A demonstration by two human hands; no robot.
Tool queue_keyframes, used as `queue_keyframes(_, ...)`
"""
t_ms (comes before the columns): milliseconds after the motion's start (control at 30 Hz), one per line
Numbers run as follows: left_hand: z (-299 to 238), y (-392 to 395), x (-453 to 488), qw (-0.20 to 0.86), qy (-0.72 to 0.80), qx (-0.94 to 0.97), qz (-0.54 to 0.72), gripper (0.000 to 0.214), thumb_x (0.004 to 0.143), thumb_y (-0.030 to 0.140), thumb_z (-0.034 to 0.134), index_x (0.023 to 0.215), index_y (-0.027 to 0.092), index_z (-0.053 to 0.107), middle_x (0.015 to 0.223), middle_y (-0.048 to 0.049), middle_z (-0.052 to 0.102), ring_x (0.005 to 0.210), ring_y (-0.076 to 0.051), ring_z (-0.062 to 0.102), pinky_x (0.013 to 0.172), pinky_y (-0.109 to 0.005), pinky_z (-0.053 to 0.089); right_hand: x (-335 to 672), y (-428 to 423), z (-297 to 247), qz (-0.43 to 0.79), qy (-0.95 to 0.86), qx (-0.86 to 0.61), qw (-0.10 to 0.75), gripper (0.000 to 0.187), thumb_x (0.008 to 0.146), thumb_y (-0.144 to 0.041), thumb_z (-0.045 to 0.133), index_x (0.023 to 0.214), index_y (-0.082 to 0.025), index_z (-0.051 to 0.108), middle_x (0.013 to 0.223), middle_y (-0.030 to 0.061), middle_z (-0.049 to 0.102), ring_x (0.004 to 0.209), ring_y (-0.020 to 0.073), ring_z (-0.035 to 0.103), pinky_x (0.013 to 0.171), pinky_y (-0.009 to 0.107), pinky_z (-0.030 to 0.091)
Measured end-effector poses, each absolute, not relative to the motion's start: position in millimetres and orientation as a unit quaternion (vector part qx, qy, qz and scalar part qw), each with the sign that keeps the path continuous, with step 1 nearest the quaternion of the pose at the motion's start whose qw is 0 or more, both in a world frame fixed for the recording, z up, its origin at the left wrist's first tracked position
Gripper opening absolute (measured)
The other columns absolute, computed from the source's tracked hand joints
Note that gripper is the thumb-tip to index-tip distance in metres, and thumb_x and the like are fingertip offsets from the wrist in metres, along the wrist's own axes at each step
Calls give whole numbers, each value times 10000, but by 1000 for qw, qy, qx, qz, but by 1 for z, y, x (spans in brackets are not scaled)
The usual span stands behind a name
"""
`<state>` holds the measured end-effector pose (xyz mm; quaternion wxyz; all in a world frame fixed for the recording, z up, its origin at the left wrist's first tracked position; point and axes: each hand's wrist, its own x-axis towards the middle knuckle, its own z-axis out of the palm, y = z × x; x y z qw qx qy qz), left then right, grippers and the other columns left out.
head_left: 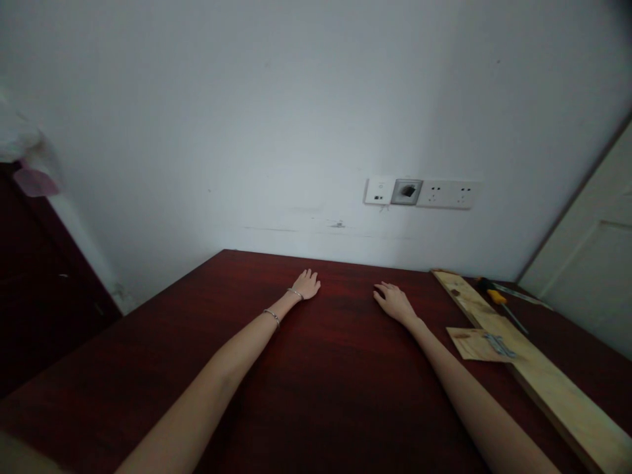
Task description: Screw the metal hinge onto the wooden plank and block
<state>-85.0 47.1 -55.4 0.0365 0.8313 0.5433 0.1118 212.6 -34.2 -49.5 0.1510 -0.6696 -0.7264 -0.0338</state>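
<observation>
My left hand (pixel 307 284) lies palm down on the dark red wooden table (pixel 316 382), fingers stretched toward the wall and nothing in it. Two thin bracelets circle that wrist and forearm. To the right, my right hand (pixel 394 300) also rests on the tabletop, its fingers apart and pointing left, holding nothing. Nearest to it is a small flat wooden piece (pixel 471 343) with several silver metal parts (pixel 500 345) on it, too blurred to name. This piece meets a long pale wooden board (pixel 557 388) that runs along the table's right side.
A screwdriver (pixel 498 297) with a black and yellow handle lies beyond the board, beside a long thin metallic item (pixel 518 293). White sockets (pixel 447 194) are set in the wall behind the table. A pale door (pixel 592 250) stands at right, dark furniture (pixel 44 276) at left.
</observation>
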Motion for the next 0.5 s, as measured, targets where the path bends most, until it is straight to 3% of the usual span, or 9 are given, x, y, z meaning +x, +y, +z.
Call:
queue_keyframes(300, -55, 47, -86, 31, 552, 827, 102, 542, 949, 352, 290, 1389, 42, 361, 1495, -218, 276, 1405, -321, 209, 1113, -439, 198, 212, -38, -46, -38, -729, -662, 173, 376, 934, -340, 450, 1229, -147, 578, 1332, 147, 541, 1251, 253, 481, 1051, 440, 359)
queue_keyframes(500, -57, 52, -87, 34, 551, 828, 101, 536, 944, 363, 293, 1400, 87, 348, 1498, -186, 291, 1411, -311, 196, 1110, -452, 202, 212, -40, -46, -48, -731, -656, 184, 320, 912, -350, 529, 1186, -187, 565, 1284, 94, 544, 1140, 228, 541, 964, 472, 441)
